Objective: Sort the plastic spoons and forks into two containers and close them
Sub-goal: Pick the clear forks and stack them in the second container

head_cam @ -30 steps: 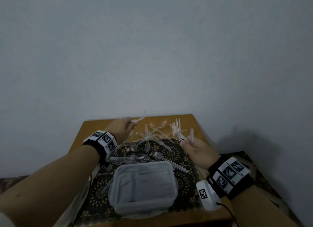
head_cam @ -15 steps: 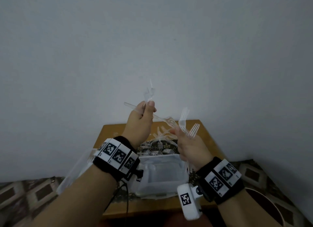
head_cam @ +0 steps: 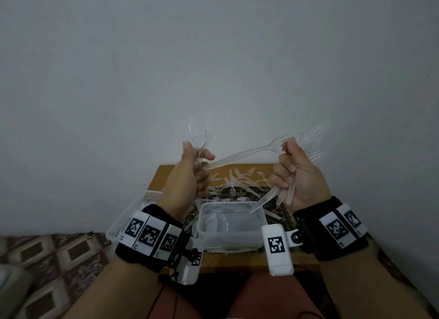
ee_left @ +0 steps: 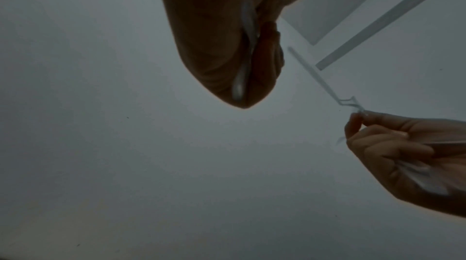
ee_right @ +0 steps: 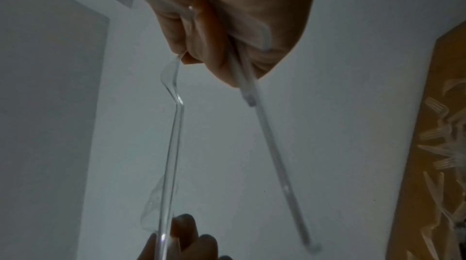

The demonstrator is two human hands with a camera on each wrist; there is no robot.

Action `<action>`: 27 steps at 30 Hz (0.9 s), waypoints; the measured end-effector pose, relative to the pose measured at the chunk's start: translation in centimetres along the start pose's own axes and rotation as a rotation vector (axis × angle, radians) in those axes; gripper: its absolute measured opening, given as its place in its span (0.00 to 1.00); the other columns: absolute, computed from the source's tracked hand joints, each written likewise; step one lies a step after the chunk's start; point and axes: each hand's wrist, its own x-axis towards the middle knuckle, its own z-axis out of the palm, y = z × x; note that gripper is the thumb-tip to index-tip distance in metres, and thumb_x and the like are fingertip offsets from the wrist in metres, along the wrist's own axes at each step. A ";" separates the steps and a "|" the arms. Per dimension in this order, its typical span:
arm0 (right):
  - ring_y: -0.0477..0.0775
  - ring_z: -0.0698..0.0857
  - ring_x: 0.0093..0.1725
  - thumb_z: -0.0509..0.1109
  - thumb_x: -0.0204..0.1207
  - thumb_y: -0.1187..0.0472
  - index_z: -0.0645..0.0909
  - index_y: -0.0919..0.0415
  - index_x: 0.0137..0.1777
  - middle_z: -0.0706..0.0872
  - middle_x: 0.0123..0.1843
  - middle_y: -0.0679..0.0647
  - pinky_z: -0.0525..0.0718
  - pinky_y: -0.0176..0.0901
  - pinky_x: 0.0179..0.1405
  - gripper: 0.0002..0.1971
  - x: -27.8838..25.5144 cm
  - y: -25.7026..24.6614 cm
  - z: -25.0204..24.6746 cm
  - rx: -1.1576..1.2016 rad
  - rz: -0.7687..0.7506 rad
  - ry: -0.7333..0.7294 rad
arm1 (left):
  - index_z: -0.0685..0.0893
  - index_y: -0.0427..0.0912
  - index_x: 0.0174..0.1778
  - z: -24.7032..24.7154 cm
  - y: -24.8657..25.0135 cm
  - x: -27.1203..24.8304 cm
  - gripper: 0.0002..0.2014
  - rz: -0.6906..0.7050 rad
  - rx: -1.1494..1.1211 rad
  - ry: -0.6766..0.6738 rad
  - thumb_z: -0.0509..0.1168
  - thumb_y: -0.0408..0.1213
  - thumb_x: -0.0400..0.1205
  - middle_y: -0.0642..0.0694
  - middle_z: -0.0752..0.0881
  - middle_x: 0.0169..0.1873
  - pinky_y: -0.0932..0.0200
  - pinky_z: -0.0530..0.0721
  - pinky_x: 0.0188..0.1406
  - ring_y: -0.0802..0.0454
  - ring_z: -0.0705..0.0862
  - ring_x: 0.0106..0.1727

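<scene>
I had both hands raised above the open container (head_cam: 231,226). My left hand (head_cam: 190,176) clutched a few forks and my right hand (head_cam: 299,176) a larger bundle; one clear fork (head_cam: 244,153) bridged them, probably mid-transfer. I judged it best to align handles before lowering them in.

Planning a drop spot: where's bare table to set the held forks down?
Bare wood on the table at its far-left corner, and a thin strip in front of the clear container. Crowded: the mat, strewn with loose forks.
</scene>
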 end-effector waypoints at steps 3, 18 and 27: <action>0.41 0.62 0.15 0.68 0.74 0.47 0.75 0.54 0.39 0.64 0.19 0.45 0.63 0.31 0.12 0.11 -0.2 -0.1 -0.7 -0.032 0.001 -0.023 | 0.82 0.54 0.33 -0.1 -0.5 -0.4 0.23 0.012 0.094 -0.030 0.49 0.57 0.87 0.57 0.63 0.20 0.66 0.62 0.18 0.58 0.60 0.21; 0.43 0.62 0.17 0.71 0.75 0.51 0.79 0.51 0.34 0.65 0.22 0.47 0.59 0.33 0.14 0.10 -0.8 4.0 0.3 -0.378 0.007 -0.130 | 0.70 0.42 0.41 1.7 -3.3 -1.9 0.20 0.005 0.282 -0.229 0.48 0.57 0.83 0.44 0.88 0.32 0.56 0.81 0.29 0.48 0.85 0.31; 0.54 0.74 0.26 0.71 0.73 0.47 0.81 0.58 0.46 0.82 0.29 0.53 0.75 0.41 0.27 0.13 -0.9 4.2 0.1 -0.570 -0.119 -0.104 | 0.79 0.37 0.56 2.8 -4.0 -2.1 0.20 0.236 0.482 -0.125 0.46 0.47 0.90 0.55 0.74 0.19 0.72 0.70 0.22 0.63 0.71 0.20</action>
